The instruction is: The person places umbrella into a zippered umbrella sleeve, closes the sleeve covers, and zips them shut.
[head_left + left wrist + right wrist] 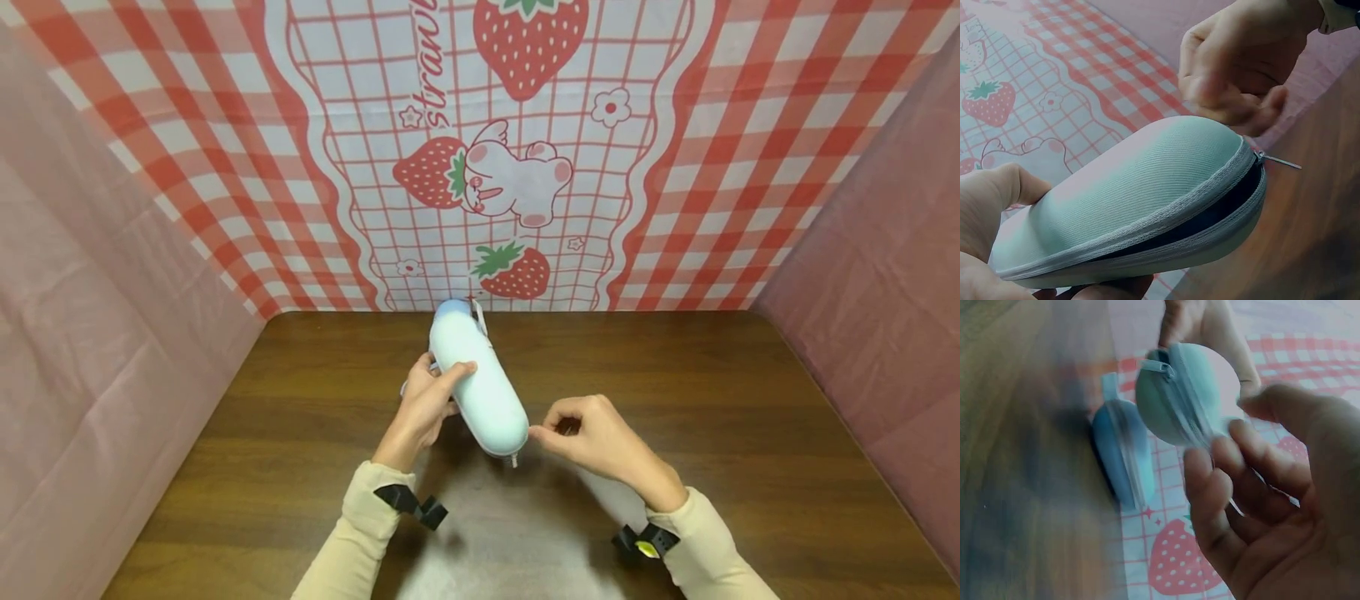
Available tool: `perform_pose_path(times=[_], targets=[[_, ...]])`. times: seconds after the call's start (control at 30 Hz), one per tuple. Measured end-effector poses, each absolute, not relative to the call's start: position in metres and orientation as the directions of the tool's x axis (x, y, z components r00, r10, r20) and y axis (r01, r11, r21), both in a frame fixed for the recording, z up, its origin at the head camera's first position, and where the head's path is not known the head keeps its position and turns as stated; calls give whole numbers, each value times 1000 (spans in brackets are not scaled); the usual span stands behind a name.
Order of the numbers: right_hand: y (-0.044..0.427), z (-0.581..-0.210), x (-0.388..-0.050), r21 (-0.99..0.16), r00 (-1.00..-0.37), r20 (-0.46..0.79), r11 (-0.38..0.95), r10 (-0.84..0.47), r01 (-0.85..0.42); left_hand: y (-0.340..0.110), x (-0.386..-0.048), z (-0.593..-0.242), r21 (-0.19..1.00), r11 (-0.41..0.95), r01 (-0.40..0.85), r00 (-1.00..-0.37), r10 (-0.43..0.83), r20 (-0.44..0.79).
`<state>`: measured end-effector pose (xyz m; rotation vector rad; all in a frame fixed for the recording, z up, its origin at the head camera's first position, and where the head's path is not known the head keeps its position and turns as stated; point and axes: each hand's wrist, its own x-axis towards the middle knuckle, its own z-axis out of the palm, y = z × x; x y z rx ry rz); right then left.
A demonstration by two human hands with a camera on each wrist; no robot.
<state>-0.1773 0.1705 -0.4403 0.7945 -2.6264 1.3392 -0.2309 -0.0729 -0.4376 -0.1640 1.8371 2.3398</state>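
Observation:
My left hand point(426, 404) grips a pale mint zippered case point(483, 392), shaped like a glasses case, with the thumb lying on top. In the left wrist view the case's zip point(1147, 232) is partly undone, showing a dark inside through a narrow gap. Its metal zipper pull point(1282, 160) sticks out from the far end, unheld. Close to that end is my right hand point(596, 437), fingers loosely bent; whether the fingertips touch the case I cannot tell. The right wrist view shows nothing held in those fingers point(1260, 456).
Beyond the mint case, at the back of the wooden table point(315, 467), a blue zippered case point(1124, 453) with a tab stands near the strawberry-print cloth point(517, 275). Pink cloth walls point(112, 333) border the left and right sides.

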Motion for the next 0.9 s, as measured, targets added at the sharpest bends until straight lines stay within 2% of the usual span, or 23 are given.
perform_pose_path(times=[0.13, 0.3, 0.53, 0.9], targets=[[169, -440, -179, -808, -931, 212, 482, -297, -338, -70, -229, -438, 946, -241, -218, -975, 96, -200], [162, -445, -181, -854, -943, 64, 470, -327, -221, -64, -226, -440, 942, -232, -241, -966, 152, -210], [158, -450, -179, -871, -932, -4, 460, -361, -174, -59, -223, -442, 950, -187, -249, -958, 191, -213], [161, -444, -179, -811, -974, -12, 572, -226, -123, -73, -224, -437, 953, -159, -259, -941, 262, -212]])
